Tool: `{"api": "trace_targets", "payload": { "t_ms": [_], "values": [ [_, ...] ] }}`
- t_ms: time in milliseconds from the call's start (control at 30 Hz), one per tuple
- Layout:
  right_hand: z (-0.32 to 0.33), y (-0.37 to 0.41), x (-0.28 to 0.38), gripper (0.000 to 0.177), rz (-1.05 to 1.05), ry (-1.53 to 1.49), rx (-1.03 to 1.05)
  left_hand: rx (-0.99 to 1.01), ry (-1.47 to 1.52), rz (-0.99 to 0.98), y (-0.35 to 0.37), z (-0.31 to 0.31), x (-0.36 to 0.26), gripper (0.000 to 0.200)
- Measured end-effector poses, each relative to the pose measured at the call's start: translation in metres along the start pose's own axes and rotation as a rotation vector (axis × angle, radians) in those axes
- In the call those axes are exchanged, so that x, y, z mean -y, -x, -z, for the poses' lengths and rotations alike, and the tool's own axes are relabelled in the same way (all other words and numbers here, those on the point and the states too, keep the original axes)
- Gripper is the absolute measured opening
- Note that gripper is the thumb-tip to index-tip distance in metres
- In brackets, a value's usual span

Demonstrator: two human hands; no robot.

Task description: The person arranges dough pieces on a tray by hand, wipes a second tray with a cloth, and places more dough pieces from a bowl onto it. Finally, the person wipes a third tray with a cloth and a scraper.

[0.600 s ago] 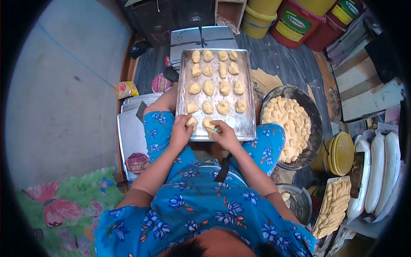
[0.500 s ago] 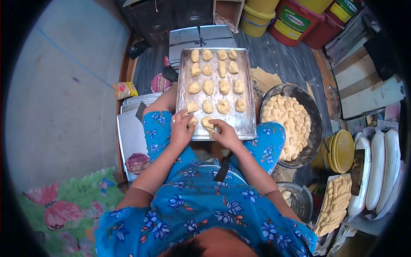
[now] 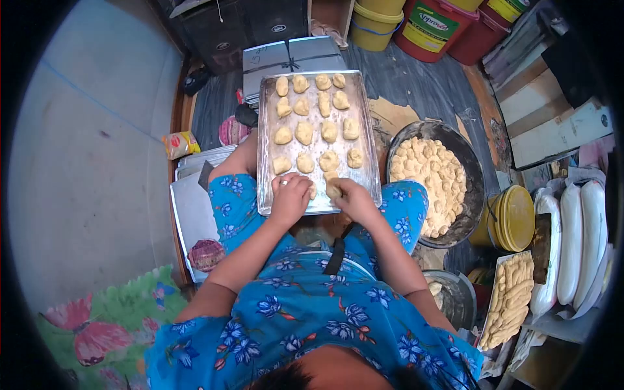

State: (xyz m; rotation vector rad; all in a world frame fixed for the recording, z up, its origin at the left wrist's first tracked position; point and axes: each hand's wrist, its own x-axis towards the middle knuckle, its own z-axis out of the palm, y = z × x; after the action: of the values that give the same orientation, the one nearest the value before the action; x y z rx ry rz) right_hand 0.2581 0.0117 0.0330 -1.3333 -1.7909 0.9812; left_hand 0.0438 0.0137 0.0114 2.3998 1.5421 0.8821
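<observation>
A metal baking tray lies across my lap, bearing rows of pale dough pieces. At its near edge, my left hand has its fingers curled over a dough piece, which shows only beside the thumb. Just to the right, my right hand pinches another dough piece near the tray's front row. The fingers hide part of both pieces.
A dark round basin heaped with dough pieces stands right of my knee. Beyond it are a yellow bucket and a tray of shaped dough. Stacked metal trays lie at left, and tied trays sit behind.
My right hand has moved right relative to the tray with its dough piece, widening the gap from my left hand. My left hand stays at the front edge. The whole view has shifted slightly.
</observation>
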Motion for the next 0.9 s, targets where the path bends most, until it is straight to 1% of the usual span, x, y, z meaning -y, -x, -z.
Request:
{"api": "trace_targets", "payload": {
  "t_ms": [33,67,100,133,167,200,233,267,300,333,367,433,467,533,567,633,667,767,800,900],
  "values": [
    [-0.002,-0.001,0.001,0.030,0.018,0.106,0.046,-0.018,-0.001,0.018,-0.004,0.003,0.003,0.021],
    [-0.006,-0.003,-0.002,0.031,-0.081,0.009,0.002,-0.039,-0.004,0.039,-0.008,0.005,0.007,0.021],
    [-0.004,-0.007,-0.002,0.031,0.004,0.136,-0.054,-0.057,-0.006,0.063,-0.011,0.008,0.011,0.022],
    [0.000,-0.015,0.000,0.031,0.086,0.261,-0.111,-0.035,-0.033,0.102,-0.017,0.013,0.015,0.029],
    [0.005,-0.022,0.003,0.031,0.167,0.385,-0.168,-0.015,-0.054,0.106,-0.023,0.017,0.017,0.032],
    [0.009,-0.030,0.016,0.032,0.093,0.512,-0.121,0.004,-0.072,0.109,-0.031,0.021,0.016,0.035],
    [0.008,-0.038,0.013,0.032,0.136,0.574,-0.147,0.021,-0.091,0.110,-0.038,0.023,0.017,0.038],
    [0.005,-0.046,0.006,0.032,0.180,0.636,-0.174,0.064,-0.114,0.108,-0.042,0.018,0.020,0.046],
    [0.003,-0.053,0.001,0.033,0.226,0.698,-0.204,0.129,-0.114,0.134,-0.047,0.016,0.022,0.047],
    [0.001,-0.059,-0.003,0.036,0.186,0.724,-0.164,0.189,-0.114,0.158,-0.053,0.014,0.024,0.049],
    [0.000,-0.064,-0.007,0.036,0.170,0.713,-0.126,0.252,-0.113,0.183,-0.056,0.012,0.025,0.050],
    [0.001,-0.071,-0.008,0.038,0.135,0.688,-0.047,0.228,-0.119,0.183,-0.058,0.003,0.029,0.052],
    [0.002,-0.071,-0.009,0.038,0.120,0.682,-0.057,0.217,-0.121,0.185,-0.058,-0.001,0.031,0.053],
    [0.005,-0.070,-0.004,0.039,0.091,0.667,-0.077,0.156,-0.107,0.169,-0.057,0.010,0.024,0.054],
    [0.007,-0.067,-0.004,0.039,0.098,0.655,-0.165,0.126,-0.099,0.161,-0.055,0.014,0.020,0.054],
    [0.016,-0.057,-0.006,0.040,0.110,0.630,-0.340,0.022,-0.155,0.259,-0.041,0.019,0.029,0.054],
    [0.022,-0.051,-0.005,0.041,0.042,0.626,-0.359,-0.029,-0.182,0.308,-0.035,0.021,0.037,0.054],
    [0.025,-0.049,-0.031,0.041,-0.071,0.409,-0.291,0.060,0.017,0.487,-0.020,0.026,0.061,0.053],
    [0.023,-0.051,-0.035,0.042,-0.062,0.371,-0.296,0.063,0.002,0.432,-0.016,0.019,0.074,0.050],
    [0.018,-0.058,-0.039,0.044,-0.064,0.363,-0.318,-0.018,0.165,0.494,-0.024,0.007,0.080,0.047]
  ]
}}
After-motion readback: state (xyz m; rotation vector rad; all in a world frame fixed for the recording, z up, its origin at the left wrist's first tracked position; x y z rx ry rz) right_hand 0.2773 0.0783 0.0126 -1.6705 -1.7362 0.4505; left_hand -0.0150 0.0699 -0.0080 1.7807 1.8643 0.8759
